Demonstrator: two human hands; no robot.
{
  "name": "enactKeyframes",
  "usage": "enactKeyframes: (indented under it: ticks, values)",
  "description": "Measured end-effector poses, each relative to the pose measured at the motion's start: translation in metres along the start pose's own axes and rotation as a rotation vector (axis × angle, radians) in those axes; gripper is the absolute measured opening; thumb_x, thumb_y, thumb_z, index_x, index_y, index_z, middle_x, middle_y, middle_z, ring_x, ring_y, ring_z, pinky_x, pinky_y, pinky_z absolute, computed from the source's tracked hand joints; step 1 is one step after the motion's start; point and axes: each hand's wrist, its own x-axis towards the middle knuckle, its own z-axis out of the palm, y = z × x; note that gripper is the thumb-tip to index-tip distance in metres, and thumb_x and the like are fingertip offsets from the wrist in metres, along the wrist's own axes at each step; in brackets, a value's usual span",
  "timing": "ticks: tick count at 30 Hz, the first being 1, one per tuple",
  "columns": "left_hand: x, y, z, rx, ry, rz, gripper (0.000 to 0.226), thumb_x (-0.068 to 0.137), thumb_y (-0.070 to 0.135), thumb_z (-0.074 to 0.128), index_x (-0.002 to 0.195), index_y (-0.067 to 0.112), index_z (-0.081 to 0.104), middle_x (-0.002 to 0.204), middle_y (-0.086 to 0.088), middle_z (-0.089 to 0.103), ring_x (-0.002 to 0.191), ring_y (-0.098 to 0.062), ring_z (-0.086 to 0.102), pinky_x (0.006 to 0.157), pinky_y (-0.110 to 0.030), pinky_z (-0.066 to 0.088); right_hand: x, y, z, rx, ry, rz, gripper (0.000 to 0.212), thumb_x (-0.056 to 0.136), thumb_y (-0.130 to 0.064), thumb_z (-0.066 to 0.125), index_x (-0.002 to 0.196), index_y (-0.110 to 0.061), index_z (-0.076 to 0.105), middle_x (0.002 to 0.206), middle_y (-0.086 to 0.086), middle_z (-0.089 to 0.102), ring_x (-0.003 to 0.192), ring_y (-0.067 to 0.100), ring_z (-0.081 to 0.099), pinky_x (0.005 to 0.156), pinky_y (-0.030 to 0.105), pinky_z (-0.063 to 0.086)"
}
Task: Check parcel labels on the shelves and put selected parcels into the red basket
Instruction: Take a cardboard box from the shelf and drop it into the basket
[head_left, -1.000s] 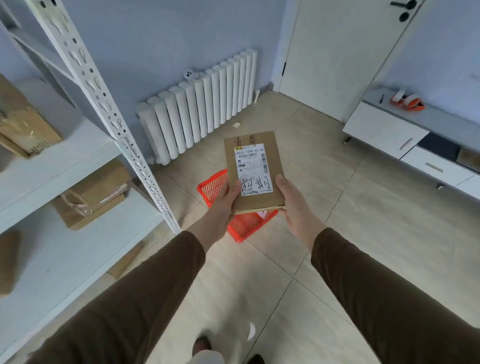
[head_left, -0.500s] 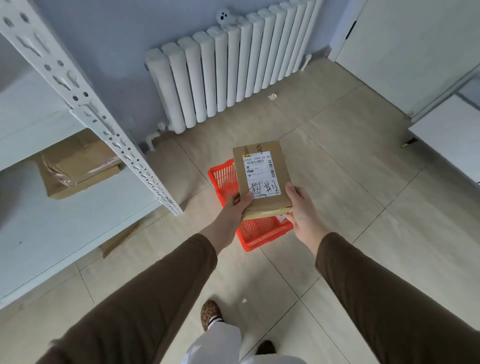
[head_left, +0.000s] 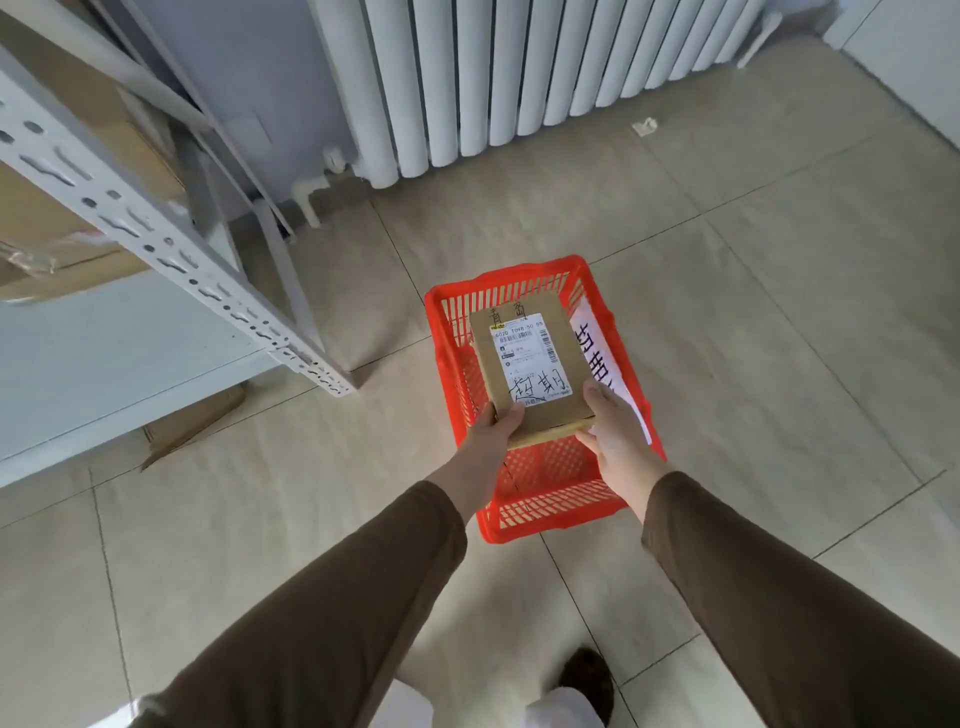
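head-worn view, looking steeply down, floor (head_left: 779, 312) close below

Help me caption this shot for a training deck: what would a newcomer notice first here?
The red basket on the tiled floor at centre stands out most, with a white sheet along its right side. Over it, the left hand and right hand hold a brown parcel, label up. The radiator lines the wall behind; the grey shelf stands at left.

Tiled floor (head_left: 753, 291) carries red basket (head_left: 540, 519); shelf (head_left: 104, 358) bears cardboard box (head_left: 78, 244).
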Motion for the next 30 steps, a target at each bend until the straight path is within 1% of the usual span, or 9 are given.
enactKeyframes:
  ticks: [2, 5, 7, 9, 12, 17, 23, 27, 30]
  values:
    - [0.034, -0.018, -0.002, -0.003, 0.028, 0.004, 0.062, 0.098, 0.047, 0.063, 0.155, 0.031, 0.045, 0.146, 0.006, 0.057, 0.139, -0.023, 0.048, 0.126, -0.047, 0.029, 0.033, 0.019, -0.001, 0.003, -0.004, 0.005, 0.033, 0.109, -0.032, 0.046, 0.134, -0.021, 0.063, 0.125, -0.004, 0.07, 0.114, 0.011, 0.064, 0.097, 0.035, 0.048]
    - [0.081, -0.039, -0.007, 0.019, 0.104, 0.001, 0.055, 0.107, 0.044, 0.052, 0.158, 0.029, 0.04, 0.148, 0.002, 0.054, 0.134, -0.022, 0.049, 0.113, -0.036, 0.036, 0.08, 0.048, -0.001, -0.001, 0.007, 0.014, 0.026, 0.11, -0.025, 0.044, 0.128, -0.021, 0.062, 0.115, -0.006, 0.067, 0.1, 0.004, 0.062, 0.082, 0.029, 0.053]
    - [0.113, -0.053, -0.012, 0.023, 0.16, 0.004, 0.052, 0.109, 0.042, 0.047, 0.158, 0.028, 0.04, 0.151, 0.0, 0.053, 0.13, -0.02, 0.05, 0.105, -0.035, 0.036, 0.111, 0.068, 0.002, -0.016, -0.011, 0.013, 0.029, 0.11, -0.024, 0.044, 0.132, -0.018, 0.061, 0.123, -0.002, 0.066, 0.11, 0.012, 0.062, 0.094, 0.038, 0.055]
    - [0.139, -0.064, -0.016, 0.012, 0.219, 0.0, 0.051, 0.11, 0.039, 0.044, 0.159, 0.026, 0.039, 0.151, 0.001, 0.051, 0.131, -0.022, 0.048, 0.105, -0.035, 0.035, 0.138, 0.085, 0.006, -0.022, -0.023, 0.008, 0.033, 0.109, -0.024, 0.044, 0.138, -0.017, 0.06, 0.129, 0.002, 0.064, 0.119, 0.019, 0.06, 0.103, 0.042, 0.053]
    - [0.175, -0.074, -0.019, 0.016, 0.308, -0.007, 0.046, 0.113, 0.033, 0.039, 0.158, 0.024, 0.038, 0.139, 0.001, 0.051, 0.132, -0.027, 0.049, 0.103, -0.034, 0.035, 0.171, 0.103, 0.014, -0.026, -0.031, 0.011, 0.024, 0.11, -0.02, 0.043, 0.123, -0.023, 0.063, 0.117, -0.002, 0.066, 0.111, 0.017, 0.061, 0.099, 0.037, 0.054]
    - [0.22, -0.084, -0.022, 0.127, 0.419, -0.011, 0.05, 0.113, 0.025, 0.034, 0.159, 0.006, 0.032, 0.16, -0.019, 0.041, 0.146, -0.035, 0.042, 0.114, -0.04, 0.039, 0.207, 0.119, 0.026, -0.011, -0.026, 0.02, 0.022, 0.11, -0.017, 0.042, 0.12, -0.027, 0.06, 0.103, -0.01, 0.067, 0.098, 0.012, 0.064, 0.076, 0.023, 0.054]
    - [0.247, -0.087, -0.02, 0.101, 0.62, -0.029, 0.047, 0.11, 0.028, 0.039, 0.158, 0.027, 0.038, 0.155, -0.013, 0.049, 0.139, -0.04, 0.049, 0.116, -0.053, 0.039, 0.233, 0.13, 0.034, -0.049, -0.044, -0.006, 0.026, 0.11, -0.014, 0.041, 0.125, -0.023, 0.061, 0.113, -0.003, 0.069, 0.108, 0.018, 0.066, 0.079, 0.026, 0.055]
    - [0.254, -0.092, -0.023, 0.139, 0.641, -0.037, 0.046, 0.105, 0.023, 0.042, 0.151, 0.026, 0.042, 0.145, -0.012, 0.058, 0.13, -0.041, 0.058, 0.111, -0.055, 0.046, 0.241, 0.136, 0.036, -0.057, 0.011, -0.021, 0.019, 0.103, -0.005, 0.054, 0.122, -0.01, 0.052, 0.125, 0.011, 0.064, 0.113, 0.026, 0.066, 0.081, 0.029, 0.057]
    - [0.256, -0.095, -0.026, 0.162, 0.655, -0.066, 0.051, 0.103, 0.02, 0.046, 0.153, 0.025, 0.037, 0.146, -0.011, 0.057, 0.128, -0.04, 0.06, 0.109, -0.053, 0.048, 0.235, 0.133, 0.037, -0.103, -0.039, 0.01, 0.027, 0.104, -0.007, 0.053, 0.131, -0.012, 0.053, 0.124, 0.009, 0.067, 0.106, 0.02, 0.066, 0.084, 0.029, 0.053]
